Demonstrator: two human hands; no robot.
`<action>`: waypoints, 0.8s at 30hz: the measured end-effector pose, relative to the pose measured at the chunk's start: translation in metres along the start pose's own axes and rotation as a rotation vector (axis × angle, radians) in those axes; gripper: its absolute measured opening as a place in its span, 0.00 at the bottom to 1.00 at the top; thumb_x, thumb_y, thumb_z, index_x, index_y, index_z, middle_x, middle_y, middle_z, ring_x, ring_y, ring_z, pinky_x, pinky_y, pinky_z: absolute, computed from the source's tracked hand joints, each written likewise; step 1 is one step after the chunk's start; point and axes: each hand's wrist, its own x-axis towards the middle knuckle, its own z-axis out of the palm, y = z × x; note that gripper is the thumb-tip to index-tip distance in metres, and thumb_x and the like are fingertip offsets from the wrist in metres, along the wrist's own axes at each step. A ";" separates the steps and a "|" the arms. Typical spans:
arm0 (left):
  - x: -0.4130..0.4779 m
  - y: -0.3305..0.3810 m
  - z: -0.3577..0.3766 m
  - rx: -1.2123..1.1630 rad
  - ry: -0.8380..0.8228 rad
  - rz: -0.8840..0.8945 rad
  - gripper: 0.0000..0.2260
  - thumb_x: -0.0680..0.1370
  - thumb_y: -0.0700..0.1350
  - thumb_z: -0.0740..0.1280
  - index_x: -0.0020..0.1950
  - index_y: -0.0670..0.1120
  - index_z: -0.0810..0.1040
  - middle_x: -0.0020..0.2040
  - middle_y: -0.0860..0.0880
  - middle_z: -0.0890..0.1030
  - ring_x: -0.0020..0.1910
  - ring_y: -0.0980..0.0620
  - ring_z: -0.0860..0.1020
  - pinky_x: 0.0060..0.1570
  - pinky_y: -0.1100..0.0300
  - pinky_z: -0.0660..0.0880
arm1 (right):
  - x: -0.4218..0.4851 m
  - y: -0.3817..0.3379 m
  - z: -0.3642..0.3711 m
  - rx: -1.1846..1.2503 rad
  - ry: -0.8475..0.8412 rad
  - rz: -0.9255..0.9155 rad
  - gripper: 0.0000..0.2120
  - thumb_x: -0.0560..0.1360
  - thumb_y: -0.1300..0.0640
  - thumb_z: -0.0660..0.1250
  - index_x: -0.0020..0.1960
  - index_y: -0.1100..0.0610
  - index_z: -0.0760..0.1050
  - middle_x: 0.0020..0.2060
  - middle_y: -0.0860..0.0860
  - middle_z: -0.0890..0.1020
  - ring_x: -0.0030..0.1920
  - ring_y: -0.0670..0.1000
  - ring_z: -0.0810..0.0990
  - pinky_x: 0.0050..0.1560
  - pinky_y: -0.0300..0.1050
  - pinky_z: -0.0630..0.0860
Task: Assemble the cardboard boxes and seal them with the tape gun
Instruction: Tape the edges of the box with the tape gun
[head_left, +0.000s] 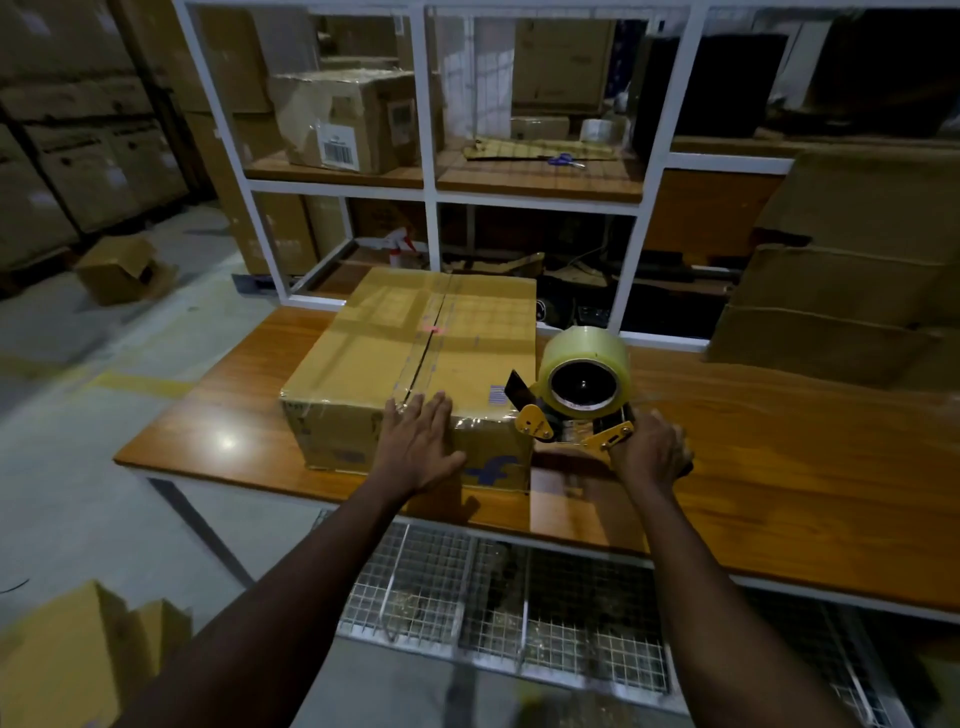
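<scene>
Two bare forearms reach in from the bottom edge towards a closed brown cardboard box (415, 353) with a blue logo on its near face, which sits on the orange-brown wooden table (779, 467). Clear tape runs along the box's centre seam and across its near top edge.

The left hand (418, 447) lies flat on the near top edge of the box at the seam end. Its fingers are straight and spread on the lid, and the palm hangs over the front face.

The right hand (652, 452) is wrapped round the handle of a yellow-and-black tape gun (571, 415), just beside the box's near right corner. The gun's roll of clear tape (586, 371) stands upright, with its hollow core turned to the camera.

Right of the box and farther back, a stack of flat brown cardboard sheets (841, 291) rests on the table. Behind the box rises a white metal shelving frame (431, 156) holding more cartons and blue-handled scissors (565, 160). Left of the box, on the grey floor, a small open carton (122, 270) lies tipped. Below the box, under the tabletop, runs a wire mesh shelf (519, 597).
</scene>
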 end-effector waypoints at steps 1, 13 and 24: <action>0.001 0.004 -0.002 -0.011 0.002 -0.021 0.46 0.69 0.70 0.36 0.81 0.46 0.46 0.82 0.46 0.48 0.80 0.44 0.48 0.75 0.38 0.42 | -0.002 -0.001 0.000 0.025 -0.002 0.001 0.09 0.75 0.53 0.70 0.53 0.55 0.81 0.55 0.58 0.78 0.59 0.63 0.70 0.59 0.57 0.64; 0.015 0.042 -0.003 0.017 -0.055 0.146 0.41 0.76 0.69 0.44 0.81 0.46 0.39 0.81 0.46 0.42 0.80 0.44 0.45 0.76 0.44 0.45 | -0.007 0.013 -0.003 0.099 0.042 -0.017 0.04 0.75 0.54 0.70 0.44 0.53 0.77 0.48 0.56 0.76 0.56 0.62 0.71 0.56 0.55 0.64; 0.018 0.047 0.000 -0.046 -0.047 0.123 0.49 0.64 0.71 0.34 0.81 0.48 0.41 0.81 0.47 0.43 0.80 0.43 0.44 0.76 0.43 0.43 | -0.018 0.042 0.045 0.123 -0.031 0.129 0.06 0.73 0.50 0.71 0.47 0.52 0.80 0.57 0.59 0.80 0.64 0.66 0.70 0.61 0.62 0.65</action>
